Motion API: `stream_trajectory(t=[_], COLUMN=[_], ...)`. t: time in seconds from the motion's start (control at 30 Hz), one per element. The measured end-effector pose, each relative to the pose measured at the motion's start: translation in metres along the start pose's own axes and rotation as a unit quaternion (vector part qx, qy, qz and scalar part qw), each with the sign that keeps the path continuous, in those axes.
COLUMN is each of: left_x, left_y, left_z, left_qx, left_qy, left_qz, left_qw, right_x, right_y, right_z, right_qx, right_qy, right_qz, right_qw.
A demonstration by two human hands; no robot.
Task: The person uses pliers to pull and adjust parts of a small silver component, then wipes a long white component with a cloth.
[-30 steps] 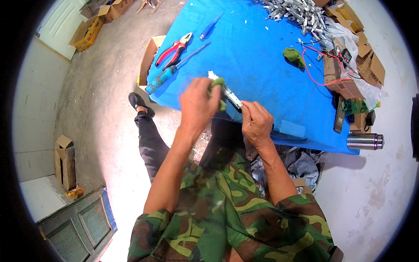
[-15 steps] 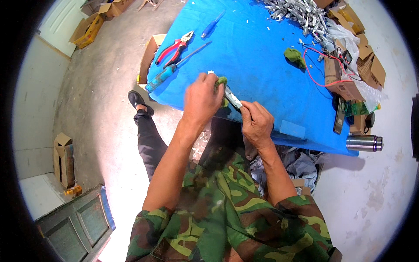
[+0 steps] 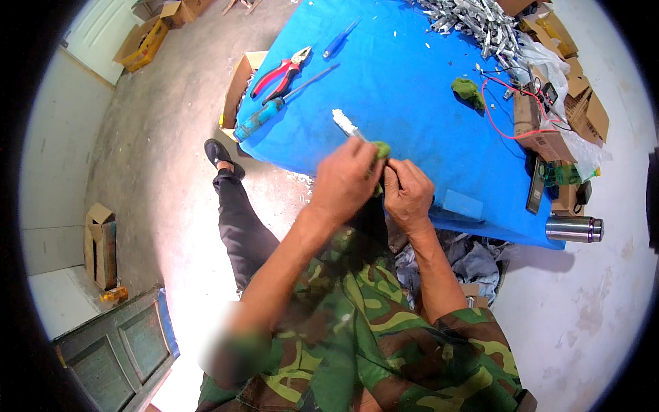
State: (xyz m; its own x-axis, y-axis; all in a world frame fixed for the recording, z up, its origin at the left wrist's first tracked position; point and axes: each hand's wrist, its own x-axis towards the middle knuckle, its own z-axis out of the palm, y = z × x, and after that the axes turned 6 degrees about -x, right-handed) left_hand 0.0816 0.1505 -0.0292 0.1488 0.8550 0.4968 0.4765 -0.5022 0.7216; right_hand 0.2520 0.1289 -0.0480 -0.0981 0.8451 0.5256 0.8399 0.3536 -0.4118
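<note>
A narrow silvery-white metal piece [image 3: 347, 124] slants over the near edge of the blue-covered table [image 3: 405, 89], its far end showing white. My left hand [image 3: 345, 180] is closed around it with a green cloth [image 3: 382, 150], which sticks out beside the fingers. Close by on the right, my right hand [image 3: 410, 195] pinches the near end of the same piece. My fingers and the cloth hide the piece's middle and near end.
Red-handled pliers [image 3: 282, 74], a teal-handled screwdriver [image 3: 262, 118] and a blue screwdriver [image 3: 337, 43] lie on the left. Metal pieces [image 3: 473, 20] are heaped at the far right. Another green cloth [image 3: 468, 92], red wire [image 3: 484, 110] and a steel flask [image 3: 574, 229] lie rightward.
My left hand and the green cloth have slid along the metal piece toward my right hand, uncovering its white far end. My right hand stays at the near end.
</note>
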Motion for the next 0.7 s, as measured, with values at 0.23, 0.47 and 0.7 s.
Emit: stream_trajectory(t=[0.23,0.47,0.7], left_x=[0.002,0.013,0.013], left_y=[-0.007,-0.041,-0.048], left_z=[0.001,-0.007,-0.004], left_qx=[0.03,0.01,-0.05], left_qy=[0.004,0.085,0.129], left_qz=[-0.009,-0.065,-0.076], left_qw=[1.0,0.994,0.987], right_x=[0.0,-0.002,-0.001], right_y=[-0.002,-0.005,-0.008], right_z=[0.003,0.0,-0.001], right_qx=[0.031,0.042,0.032], right_qy=[0.003,-0.022,-0.033], right_qz=[-0.003,0.032,0.045], right_qw=[1.0,0.998,0.998])
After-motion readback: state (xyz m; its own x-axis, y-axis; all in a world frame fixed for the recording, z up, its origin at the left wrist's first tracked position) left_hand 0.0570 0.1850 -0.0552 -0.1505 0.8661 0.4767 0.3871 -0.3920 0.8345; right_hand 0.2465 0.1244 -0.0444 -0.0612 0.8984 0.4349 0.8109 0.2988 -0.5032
